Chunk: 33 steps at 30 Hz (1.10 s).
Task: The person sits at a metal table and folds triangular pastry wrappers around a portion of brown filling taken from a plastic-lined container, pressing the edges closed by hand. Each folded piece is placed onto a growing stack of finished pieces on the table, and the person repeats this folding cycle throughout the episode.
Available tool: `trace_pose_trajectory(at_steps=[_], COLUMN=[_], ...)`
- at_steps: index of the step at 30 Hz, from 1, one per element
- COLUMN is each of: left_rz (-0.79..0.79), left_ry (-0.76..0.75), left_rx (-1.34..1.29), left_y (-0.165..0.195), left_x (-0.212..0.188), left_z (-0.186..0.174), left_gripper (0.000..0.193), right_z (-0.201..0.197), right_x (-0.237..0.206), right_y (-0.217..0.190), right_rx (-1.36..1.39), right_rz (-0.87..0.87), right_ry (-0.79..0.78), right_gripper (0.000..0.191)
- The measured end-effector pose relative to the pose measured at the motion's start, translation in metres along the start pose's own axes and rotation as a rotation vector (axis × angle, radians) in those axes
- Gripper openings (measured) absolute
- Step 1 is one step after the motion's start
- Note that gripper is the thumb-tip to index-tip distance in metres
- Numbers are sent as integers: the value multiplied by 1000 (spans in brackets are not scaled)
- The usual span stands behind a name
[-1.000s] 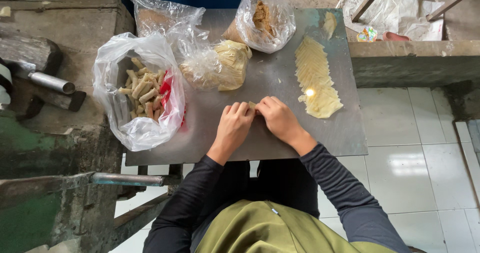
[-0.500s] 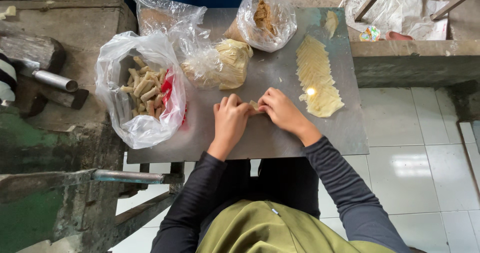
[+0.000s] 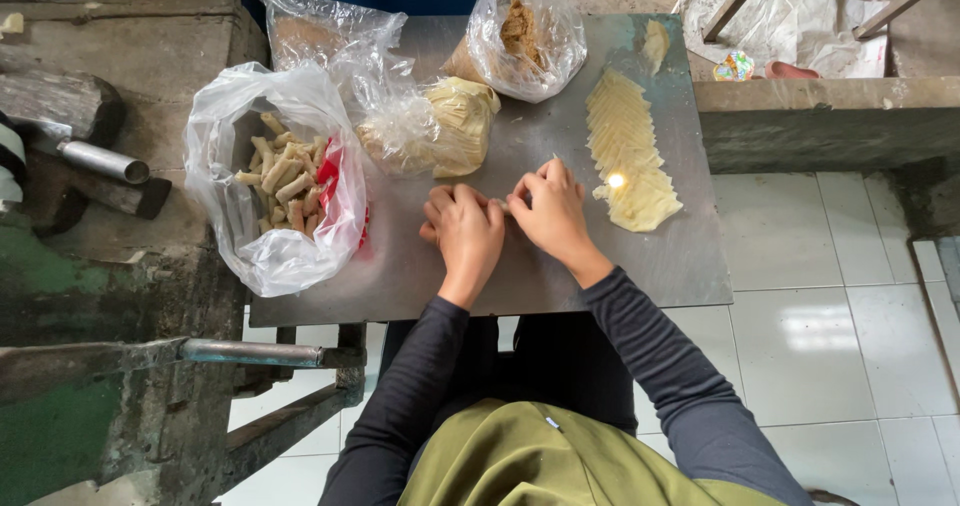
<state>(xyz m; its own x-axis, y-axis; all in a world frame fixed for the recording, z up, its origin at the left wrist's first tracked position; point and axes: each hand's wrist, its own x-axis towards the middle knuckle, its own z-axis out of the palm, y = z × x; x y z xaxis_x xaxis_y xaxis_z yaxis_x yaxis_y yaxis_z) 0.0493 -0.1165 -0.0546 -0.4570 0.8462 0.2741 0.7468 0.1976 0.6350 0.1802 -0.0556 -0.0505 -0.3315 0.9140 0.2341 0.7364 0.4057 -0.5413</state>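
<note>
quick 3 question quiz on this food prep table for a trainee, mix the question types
1. True or false: the left hand and right hand meet over the metal table.
2. The stack of pale yellow sheets lies on which side of the hands? A) the person's right B) the person's left C) on the floor
3. Fill in: the finished rolls sit in a white plastic ____.

Key: 1 true; 2 A; 3 bag
</note>
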Motion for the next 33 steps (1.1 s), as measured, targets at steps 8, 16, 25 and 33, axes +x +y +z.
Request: trace_pose_trajectory(at_steps=[8,16,25,33], left_rz=[125,380,192,-183], left_ry=[266,-33,273,493], left_rx=[246,-31,437,665], left_y=[1,-11,-27,-80], left_x=[28,42,55,138], left_z=[27,-15,-51,-134], left_gripper=[40,23,22,49], right_z=[26,-13,-90,-108], right_x=[28,37,-54,-72], right_y=[-12,35,93,105], right_rx=[-73,192,295,247], right_rz=[74,-146,14,201], right_ry=[121,429,445,430], right_gripper=[24,16,9,17])
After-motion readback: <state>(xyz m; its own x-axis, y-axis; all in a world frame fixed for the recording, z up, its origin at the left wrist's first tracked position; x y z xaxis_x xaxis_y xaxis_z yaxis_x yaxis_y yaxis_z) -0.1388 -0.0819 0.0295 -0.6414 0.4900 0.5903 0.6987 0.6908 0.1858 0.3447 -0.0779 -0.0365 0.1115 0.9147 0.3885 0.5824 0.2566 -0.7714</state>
